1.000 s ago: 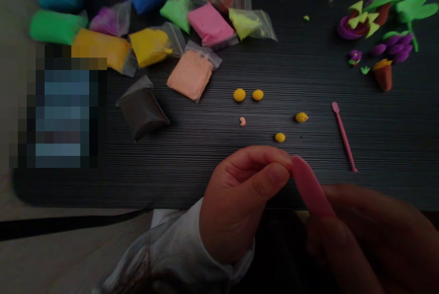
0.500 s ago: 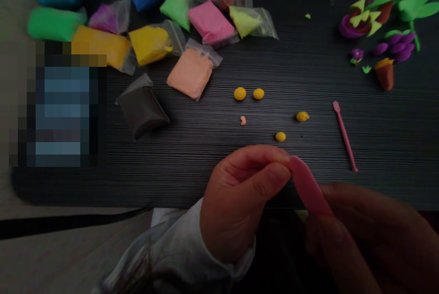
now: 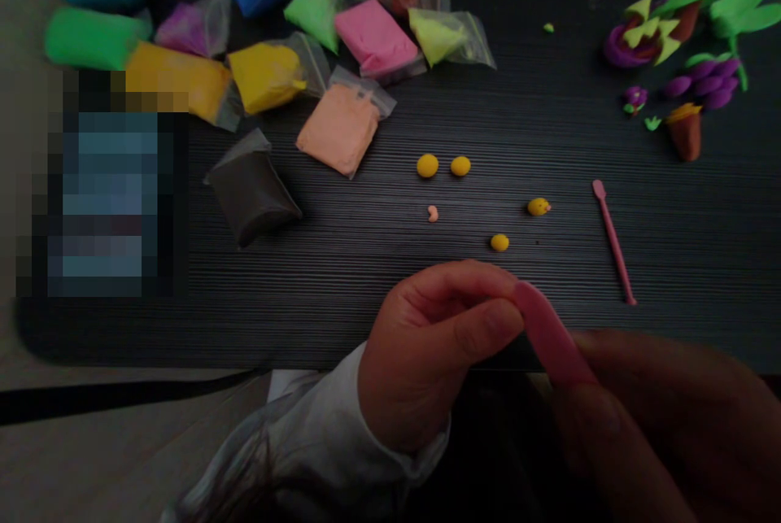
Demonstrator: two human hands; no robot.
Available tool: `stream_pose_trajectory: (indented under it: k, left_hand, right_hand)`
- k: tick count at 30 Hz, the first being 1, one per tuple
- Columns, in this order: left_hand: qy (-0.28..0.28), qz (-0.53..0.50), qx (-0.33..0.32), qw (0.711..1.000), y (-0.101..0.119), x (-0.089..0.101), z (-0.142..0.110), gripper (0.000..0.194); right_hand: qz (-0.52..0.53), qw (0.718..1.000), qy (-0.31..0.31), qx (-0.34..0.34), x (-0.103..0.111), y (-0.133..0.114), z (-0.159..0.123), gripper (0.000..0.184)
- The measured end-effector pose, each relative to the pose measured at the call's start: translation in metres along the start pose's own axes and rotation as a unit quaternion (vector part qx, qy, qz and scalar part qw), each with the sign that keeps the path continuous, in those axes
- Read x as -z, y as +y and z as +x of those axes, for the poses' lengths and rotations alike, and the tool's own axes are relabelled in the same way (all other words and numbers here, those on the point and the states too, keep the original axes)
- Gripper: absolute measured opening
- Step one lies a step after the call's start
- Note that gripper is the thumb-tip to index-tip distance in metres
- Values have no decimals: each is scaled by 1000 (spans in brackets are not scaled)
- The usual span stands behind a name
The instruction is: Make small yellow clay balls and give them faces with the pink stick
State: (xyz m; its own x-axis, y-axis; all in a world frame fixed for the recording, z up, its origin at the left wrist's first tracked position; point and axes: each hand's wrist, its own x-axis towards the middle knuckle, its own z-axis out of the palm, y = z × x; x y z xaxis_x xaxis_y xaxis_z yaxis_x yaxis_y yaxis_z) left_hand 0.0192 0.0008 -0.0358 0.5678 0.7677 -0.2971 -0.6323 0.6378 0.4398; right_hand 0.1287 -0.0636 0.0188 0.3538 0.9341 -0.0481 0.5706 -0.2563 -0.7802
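Observation:
Between the fingers of my right hand [image 3: 647, 417] is a pink plastic clay knife [image 3: 558, 337], its blade slanting up and to the left. The blade's tip meets the pinched fingertips of my left hand [image 3: 439, 344]; whatever they may hold is hidden. Just beyond my left hand lies a small yellow clay ball [image 3: 499, 242]. Farther up are two larger yellow clay balls [image 3: 427, 166] and a little curved peach clay piece [image 3: 433, 214]. A yellow clay chick head [image 3: 538, 207] with dark dots and a peach beak lies to the right.
A thin pink modelling tool [image 3: 613, 242] lies at the right on the dark ribbed table [image 3: 342, 295]. Bags of coloured clay, including a peach one [image 3: 340, 128] and a black one [image 3: 253, 193], fill the upper left. Finished clay plants [image 3: 701, 84] stand at the upper right. A pixelated patch [image 3: 110, 198] covers the left.
My two hands and the knife have shifted very slightly right and down, the blade's tip staying at my left fingertips. The things on the table lie as before.

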Motion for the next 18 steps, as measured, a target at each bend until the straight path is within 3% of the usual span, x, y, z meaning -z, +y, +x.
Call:
stream_pose_trajectory:
  k: [18]
  left_hand:
    - [10, 3, 9, 1000, 2, 4, 1, 8]
  right_hand:
    - [51, 997, -66, -2, 1, 4, 5, 20]
